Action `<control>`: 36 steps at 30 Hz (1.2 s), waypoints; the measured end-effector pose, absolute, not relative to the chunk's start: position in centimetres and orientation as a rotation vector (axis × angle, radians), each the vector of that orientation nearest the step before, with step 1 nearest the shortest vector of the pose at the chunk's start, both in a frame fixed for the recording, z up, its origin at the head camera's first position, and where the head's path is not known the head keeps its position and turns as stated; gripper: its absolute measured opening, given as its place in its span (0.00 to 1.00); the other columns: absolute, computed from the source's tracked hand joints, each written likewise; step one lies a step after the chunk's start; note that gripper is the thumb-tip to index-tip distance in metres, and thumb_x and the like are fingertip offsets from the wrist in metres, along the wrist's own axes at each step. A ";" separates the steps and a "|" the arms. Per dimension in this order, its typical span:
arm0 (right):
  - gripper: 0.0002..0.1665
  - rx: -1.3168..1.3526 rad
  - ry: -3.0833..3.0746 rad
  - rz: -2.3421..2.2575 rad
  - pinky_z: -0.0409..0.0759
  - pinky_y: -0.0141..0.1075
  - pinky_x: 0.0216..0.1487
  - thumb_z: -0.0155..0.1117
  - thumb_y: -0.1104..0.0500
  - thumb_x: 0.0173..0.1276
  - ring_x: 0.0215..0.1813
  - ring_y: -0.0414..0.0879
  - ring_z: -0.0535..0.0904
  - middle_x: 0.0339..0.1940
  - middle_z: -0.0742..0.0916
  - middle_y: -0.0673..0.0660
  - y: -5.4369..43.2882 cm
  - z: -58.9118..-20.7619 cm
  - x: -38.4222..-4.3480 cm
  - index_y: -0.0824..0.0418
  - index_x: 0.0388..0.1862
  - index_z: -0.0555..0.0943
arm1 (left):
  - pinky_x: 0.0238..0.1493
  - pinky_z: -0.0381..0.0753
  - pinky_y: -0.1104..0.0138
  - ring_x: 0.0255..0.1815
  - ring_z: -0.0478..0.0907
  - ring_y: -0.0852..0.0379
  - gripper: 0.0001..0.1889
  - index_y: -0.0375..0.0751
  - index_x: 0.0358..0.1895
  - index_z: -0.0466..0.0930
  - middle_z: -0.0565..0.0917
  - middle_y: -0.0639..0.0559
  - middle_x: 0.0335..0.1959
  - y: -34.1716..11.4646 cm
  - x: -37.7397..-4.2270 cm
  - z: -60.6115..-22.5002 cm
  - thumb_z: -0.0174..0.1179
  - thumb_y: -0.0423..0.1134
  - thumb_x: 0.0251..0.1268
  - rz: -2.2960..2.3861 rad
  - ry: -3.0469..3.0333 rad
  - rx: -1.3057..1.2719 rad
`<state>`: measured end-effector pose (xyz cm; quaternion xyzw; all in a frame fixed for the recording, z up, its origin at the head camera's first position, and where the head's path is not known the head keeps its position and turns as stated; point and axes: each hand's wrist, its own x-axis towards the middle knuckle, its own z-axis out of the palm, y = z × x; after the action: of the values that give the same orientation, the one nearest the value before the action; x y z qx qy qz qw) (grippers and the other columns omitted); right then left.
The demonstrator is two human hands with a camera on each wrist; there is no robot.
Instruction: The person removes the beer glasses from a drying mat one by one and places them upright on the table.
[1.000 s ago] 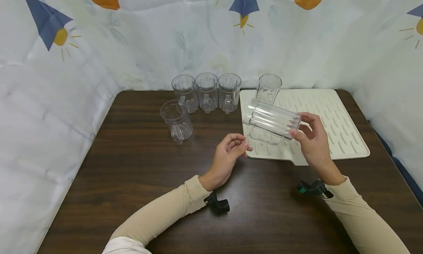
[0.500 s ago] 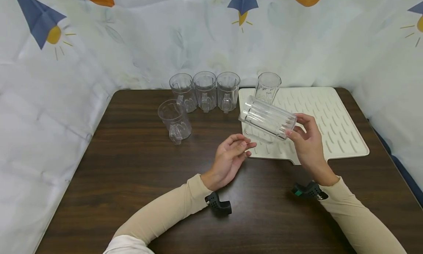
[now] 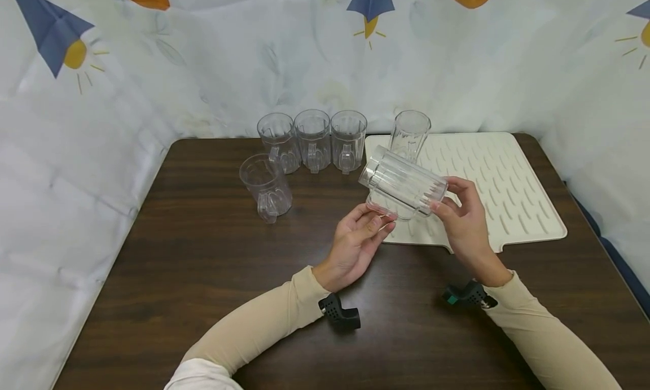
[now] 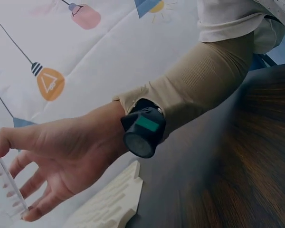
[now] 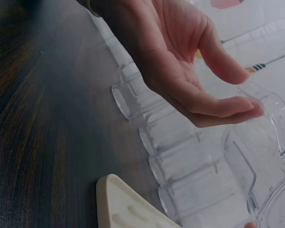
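My right hand (image 3: 459,220) grips a clear plastic mug (image 3: 403,178) around its base. The mug is tipped on its side above the mat, mouth toward the left and handle downward. In the left wrist view, the right hand's thumb and fingers (image 4: 36,183) spread around the ridged base of the mug (image 4: 2,192). My left hand (image 3: 350,243) is at the mug's handle (image 3: 388,206), and some fingertips show through the clear plastic. The right wrist view has the left hand (image 5: 180,71) with thumb and fingers parted, fingertips by the handle (image 5: 278,116); whether they touch is unclear.
A cream ridged drying mat (image 3: 528,209) lies at the back right, with another clear mug (image 3: 411,130) upright on its far left part. Three upright mugs (image 3: 312,144) form a row left of the mat. One more mug (image 3: 266,187) stands in front of them.
My right hand has brought the tilted mug leftward and slightly closer. The left hand's fingers have spread a little and now overlap the mug's handle, which was apart from them earlier.
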<state>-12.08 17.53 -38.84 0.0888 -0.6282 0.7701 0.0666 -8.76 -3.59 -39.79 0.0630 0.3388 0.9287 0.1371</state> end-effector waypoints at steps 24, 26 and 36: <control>0.32 0.271 -1.952 2.277 0.85 0.23 0.50 0.58 0.78 0.69 0.56 0.38 0.83 0.59 0.75 0.53 17.0 -38.5 -12.3 0.52 0.65 0.70 | 0.65 0.84 0.66 0.49 0.83 0.60 0.13 0.49 0.42 0.76 0.82 0.57 0.41 -2.3 -9.0 -38.9 0.45 0.26 0.80 2.853 0.920 0.101; 0.31 0.271 -1.963 2.270 0.85 0.23 0.50 0.58 0.77 0.69 0.56 0.38 0.83 0.59 0.75 0.53 17.0 -38.4 -12.3 0.53 0.65 0.70 | 0.64 0.84 0.66 0.48 0.83 0.59 0.12 0.49 0.42 0.76 0.82 0.57 0.40 -2.2 -9.1 -38.9 0.46 0.27 0.80 2.867 0.918 0.100; 0.31 0.307 -1.986 2.294 0.84 0.23 0.52 0.58 0.75 0.72 0.58 0.38 0.80 0.62 0.73 0.53 16.8 -38.0 -12.3 0.52 0.68 0.69 | 0.60 0.86 0.68 0.46 0.83 0.59 0.07 0.48 0.42 0.76 0.83 0.57 0.40 -2.2 -9.0 -38.4 0.53 0.31 0.76 2.912 0.882 0.101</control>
<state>-12.27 16.80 -37.98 0.1005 -0.6506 0.7514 0.0459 -9.03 -2.24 -38.40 0.0330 0.2894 0.9554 0.0486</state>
